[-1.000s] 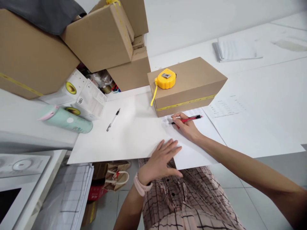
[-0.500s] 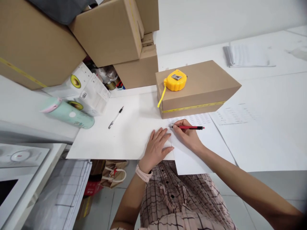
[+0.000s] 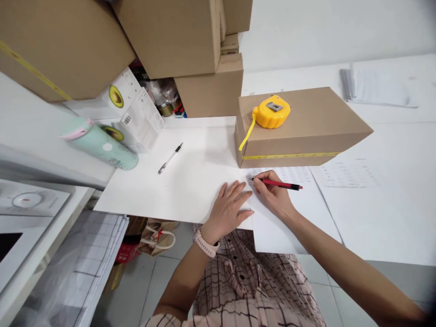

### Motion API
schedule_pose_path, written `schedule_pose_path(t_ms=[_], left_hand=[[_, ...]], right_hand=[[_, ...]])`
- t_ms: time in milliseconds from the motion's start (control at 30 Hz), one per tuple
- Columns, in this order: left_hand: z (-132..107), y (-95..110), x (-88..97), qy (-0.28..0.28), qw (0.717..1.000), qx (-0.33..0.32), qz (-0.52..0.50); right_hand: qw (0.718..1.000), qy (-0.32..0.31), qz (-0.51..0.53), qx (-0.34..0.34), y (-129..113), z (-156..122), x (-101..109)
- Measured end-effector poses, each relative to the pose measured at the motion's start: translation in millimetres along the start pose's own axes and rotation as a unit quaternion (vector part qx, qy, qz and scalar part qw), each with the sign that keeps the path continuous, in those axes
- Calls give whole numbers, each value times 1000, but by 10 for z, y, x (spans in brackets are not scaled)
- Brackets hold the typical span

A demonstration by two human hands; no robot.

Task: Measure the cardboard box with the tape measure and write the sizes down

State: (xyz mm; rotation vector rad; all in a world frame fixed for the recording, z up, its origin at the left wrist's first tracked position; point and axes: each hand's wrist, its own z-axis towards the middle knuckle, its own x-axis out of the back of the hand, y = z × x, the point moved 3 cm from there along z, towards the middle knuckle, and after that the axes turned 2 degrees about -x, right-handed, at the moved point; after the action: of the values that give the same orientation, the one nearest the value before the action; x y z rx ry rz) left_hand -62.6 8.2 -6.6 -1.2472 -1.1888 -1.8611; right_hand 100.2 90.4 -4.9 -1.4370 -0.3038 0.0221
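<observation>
My right hand is closed around a red and black pen, its tip down at the left side of a printed sheet of paper. Flat beside it, with fingers spread, my left hand rests on the white table at the sheet's left edge. Just beyond the hands a long cardboard box covers the sheet's upper end. On top of that box sits a yellow tape measure with a short end of its tape hanging out over the box's edge.
A white and black pen lies on the white table to the left. Behind it stand a mint bottle, avocado-printed boxes and stacked cartons. More printed paper lies to the right, with a paper stack behind.
The camera view has turned slightly, so the table's things appear shifted. The right hand's pen leans a little differently, its back end lower. The left hand stays flat by the sheet.
</observation>
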Motion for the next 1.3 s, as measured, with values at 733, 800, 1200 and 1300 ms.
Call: schedule_pose_path(t_ms=[733,800,1200,1300], left_hand=[[11,34,53,-16,1000,6,-10],[9,34,52,-16,1000,8,-10],[12,36,58,-23,1000,8,-11],[11,37,64,-21,1000,9,-14]], right_hand=[[995,32,-97,9,-30,-24,-25],[995,30,-98,7,-29,-26,-29],[994,26,-103,5,-23,-21,-27],[994,25,-104,-2,-26,-22,-33]])
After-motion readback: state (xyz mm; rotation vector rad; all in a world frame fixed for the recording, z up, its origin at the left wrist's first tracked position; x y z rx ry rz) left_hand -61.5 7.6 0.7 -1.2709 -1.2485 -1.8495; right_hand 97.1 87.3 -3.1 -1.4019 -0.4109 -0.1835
